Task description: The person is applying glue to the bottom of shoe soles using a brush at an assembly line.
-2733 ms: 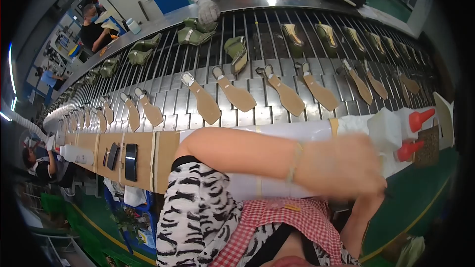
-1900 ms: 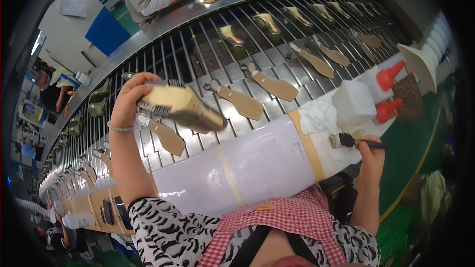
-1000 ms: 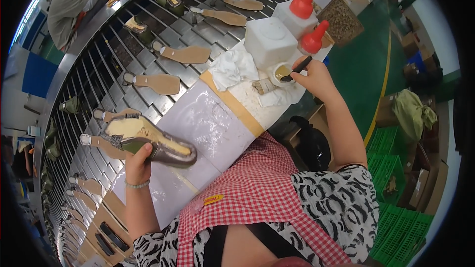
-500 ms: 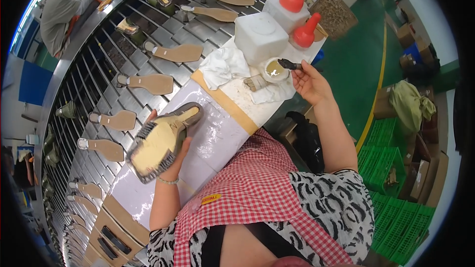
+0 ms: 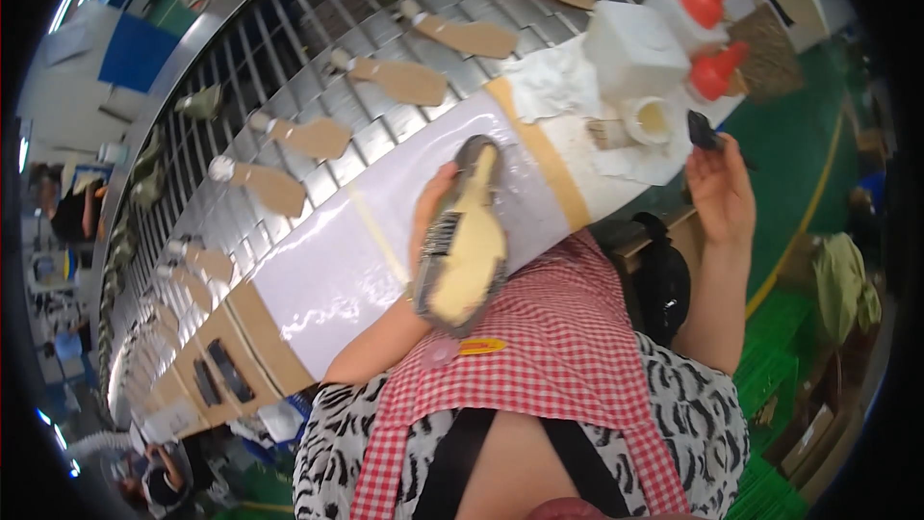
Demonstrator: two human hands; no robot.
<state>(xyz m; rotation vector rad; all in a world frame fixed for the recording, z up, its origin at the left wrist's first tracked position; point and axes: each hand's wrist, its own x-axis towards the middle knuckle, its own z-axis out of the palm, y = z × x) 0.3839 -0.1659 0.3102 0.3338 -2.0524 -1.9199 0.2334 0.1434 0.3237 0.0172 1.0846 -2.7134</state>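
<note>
My left hand [image 5: 430, 212] is wrapped round a dark shoe upper on a last [image 5: 470, 250], held bottom up. The pale yellow underside faces me, with pleated dark edges round the toe and the narrow heel end pointing away. It is held in front of my apron, above the near edge of the bench. Out to the right, my right hand [image 5: 722, 193] pinches a brush [image 5: 705, 132] with a dark head. The brush is just right of a small white pot [image 5: 651, 121] holding yellowish liquid, apart from it.
A white square bottle [image 5: 635, 53] and red-nozzled bottles [image 5: 712, 72] stand behind the pot, beside a crumpled white cloth [image 5: 553, 82]. Tan shoe soles [image 5: 395, 80] lie along the metal slatted conveyor [image 5: 318, 67]. Cardboard with black strips [image 5: 229, 371] lies at the bench's left.
The view has swung, shifting the bench rightward in the picture. The shoe has come closer to my body and turned its heel end more directly away. The brush stays in my right hand.
</note>
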